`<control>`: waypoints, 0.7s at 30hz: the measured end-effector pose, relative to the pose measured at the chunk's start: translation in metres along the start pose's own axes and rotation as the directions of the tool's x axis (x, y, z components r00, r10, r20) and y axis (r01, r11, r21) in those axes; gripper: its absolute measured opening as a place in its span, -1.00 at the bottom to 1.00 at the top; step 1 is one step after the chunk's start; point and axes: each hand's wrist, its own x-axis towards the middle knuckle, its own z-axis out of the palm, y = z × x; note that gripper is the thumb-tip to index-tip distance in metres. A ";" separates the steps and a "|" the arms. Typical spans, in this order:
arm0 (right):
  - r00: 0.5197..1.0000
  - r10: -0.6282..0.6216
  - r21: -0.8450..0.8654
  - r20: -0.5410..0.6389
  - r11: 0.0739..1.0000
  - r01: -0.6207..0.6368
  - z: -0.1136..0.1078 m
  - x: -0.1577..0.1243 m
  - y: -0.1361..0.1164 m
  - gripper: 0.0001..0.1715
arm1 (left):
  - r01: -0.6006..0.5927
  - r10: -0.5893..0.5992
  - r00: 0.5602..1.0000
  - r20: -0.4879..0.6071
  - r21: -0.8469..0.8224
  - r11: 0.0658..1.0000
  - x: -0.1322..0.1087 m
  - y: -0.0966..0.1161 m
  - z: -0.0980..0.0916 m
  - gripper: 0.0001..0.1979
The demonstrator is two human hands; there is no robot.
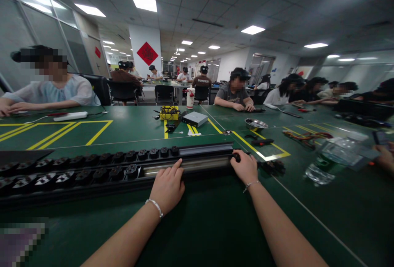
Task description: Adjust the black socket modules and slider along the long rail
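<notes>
Two long black channel rails lie side by side across the table, the near rail (pixel 197 167) showing a shiny metal strip inside. Black round socket modules (pixel 117 172) sit in a row along its left part. My left hand (pixel 168 187) rests on this rail just right of the last module, fingers stretched out and holding nothing. At the rail's right end, my right hand (pixel 246 168) has its fingers closed on a small black round part (pixel 236 157), whose details are mostly covered. The far rail (pixel 206 148) carries similar modules on its left side.
More black modules (pixel 273 167) lie just right of my right hand. Farther right are a water bottle (pixel 326 160) and bundled wires (pixel 308 136). A metal bowl (pixel 256 124), a grey box (pixel 194 118) and a yellow box with cables (pixel 169 113) stand beyond. Co-workers sit around the table.
</notes>
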 end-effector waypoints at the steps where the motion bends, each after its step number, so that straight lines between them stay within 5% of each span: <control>1: 1.000 0.001 -0.004 0.000 1.000 -0.001 0.000 0.000 0.000 -0.72 | 0.000 0.000 1.000 -0.001 -0.001 1.000 0.000 0.000 0.000 -0.70; 21: 1.000 0.016 -0.070 0.002 0.997 -0.016 -0.001 -0.003 0.000 -0.69 | -0.004 0.004 1.000 0.007 0.003 1.000 0.000 0.000 0.001 -0.70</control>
